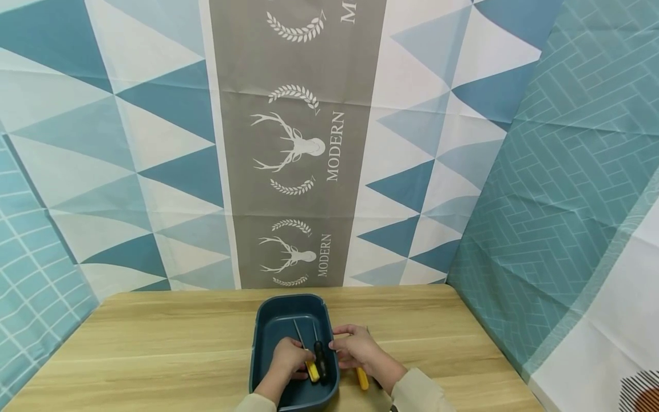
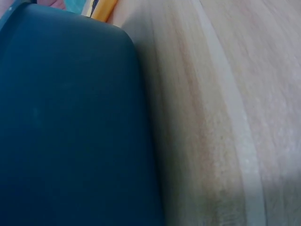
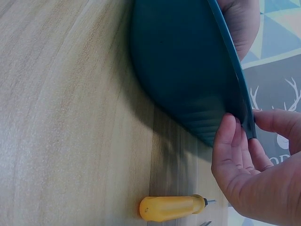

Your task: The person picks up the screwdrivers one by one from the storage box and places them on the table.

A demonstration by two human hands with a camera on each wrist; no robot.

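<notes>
Inside a dark blue plastic bin (image 1: 264, 343), my left hand (image 1: 288, 356) holds a yellow-handled screwdriver (image 1: 312, 373), its shaft pointing away from me. Right beside it in the bin lies a black-handled screwdriver (image 1: 321, 364). My right hand (image 1: 360, 346) pinches the bin's right rim, thumb on the inner side and fingers against the outer wall, as the right wrist view shows. The bin's outer side (image 2: 70, 108) fills much of the left wrist view, which hides the left hand's fingers.
On the wooden table (image 1: 170, 337), right of the bin, a second yellow-handled screwdriver (image 3: 171, 208) lies under my right forearm. A thin metal tip (image 3: 205, 223) shows near it. Patterned cloth (image 1: 293, 143) hangs behind and beside the table.
</notes>
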